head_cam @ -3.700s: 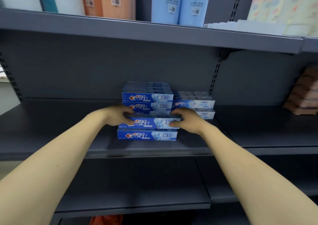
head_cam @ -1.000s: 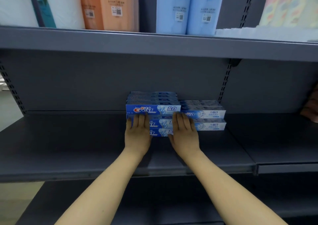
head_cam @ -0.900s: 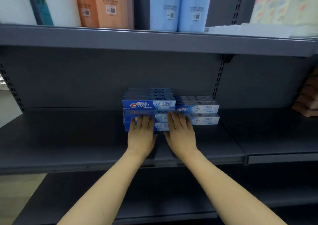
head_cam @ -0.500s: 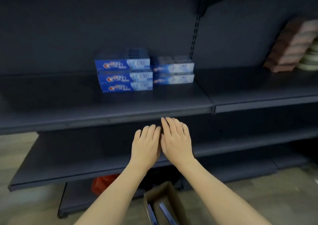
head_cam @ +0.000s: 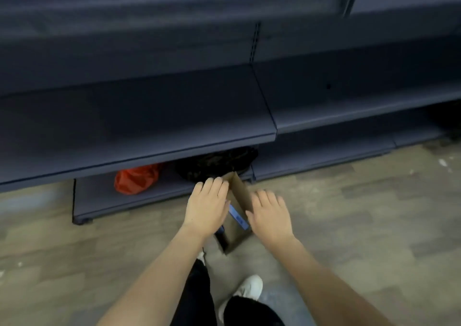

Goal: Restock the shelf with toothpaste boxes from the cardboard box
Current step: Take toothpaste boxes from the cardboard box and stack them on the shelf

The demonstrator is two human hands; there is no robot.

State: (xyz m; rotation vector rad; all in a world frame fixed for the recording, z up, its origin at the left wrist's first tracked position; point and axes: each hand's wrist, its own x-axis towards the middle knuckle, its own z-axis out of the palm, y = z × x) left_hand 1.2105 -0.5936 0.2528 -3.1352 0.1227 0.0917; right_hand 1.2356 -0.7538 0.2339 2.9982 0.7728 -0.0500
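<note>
Both hands are kept flat and empty over the cardboard box (head_cam: 237, 222); left hand (head_cam: 206, 207) is nearer the toothpaste box (head_cam: 238, 214), whose long axis runs away from the person, right hand (head_cam: 270, 217) beside.

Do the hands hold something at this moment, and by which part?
Nothing is held. The left hand and the right hand are open, fingers straight, above the cardboard box on the floor, where a blue toothpaste box shows.

We drop our view from the stocked shelf to the floor; stacked boxes now out of frame. Both hands, left (head_cam: 207, 206) & right (head_cam: 270, 216), come off the stack, now flat-fingered over the cardboard box (head_cam: 237, 223), a blue toothpaste box (head_cam: 238, 214) visible inside.
</note>
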